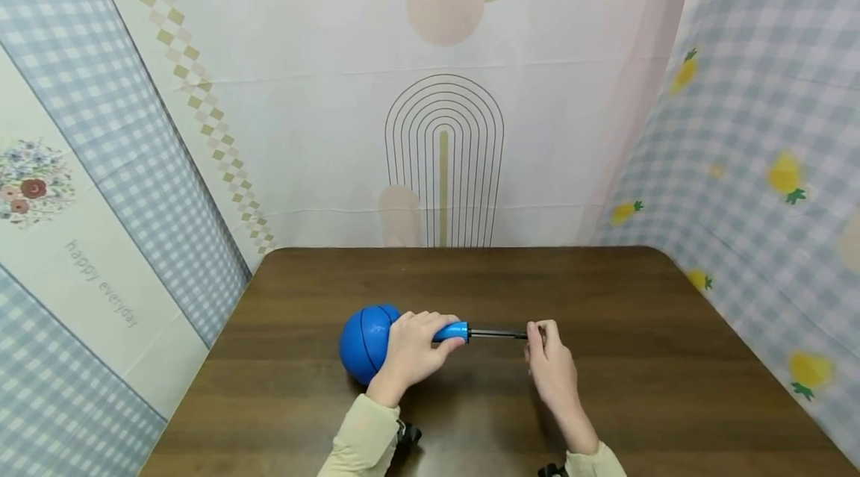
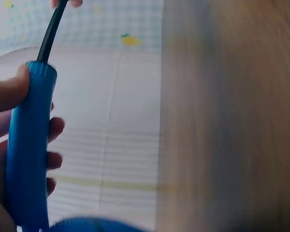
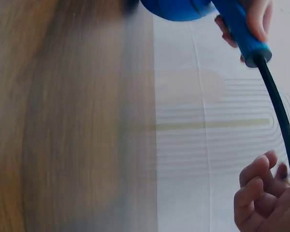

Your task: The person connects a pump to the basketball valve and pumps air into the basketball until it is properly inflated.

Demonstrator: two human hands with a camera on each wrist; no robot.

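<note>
A blue ball (image 1: 361, 346) with dark seams lies on the brown table. Beside it on the right, my left hand (image 1: 413, 350) grips the blue barrel of a hand pump (image 2: 30, 145), thumb near the barrel's end. From that end a thin black rod (image 1: 497, 334) sticks out to the right, drawn well out of the barrel. My right hand (image 1: 554, 372) holds the rod's far end with curled fingers (image 3: 253, 169). My left hand covers the side where pump and ball come together, so I cannot tell whether they are joined.
The wooden table (image 1: 605, 298) runs back to a patterned white cloth (image 1: 322, 141). Checked cloths hang along both sides, with yellow pineapples on the right one (image 1: 739, 223). A dark wrist strap (image 1: 407, 435) shows by my left sleeve.
</note>
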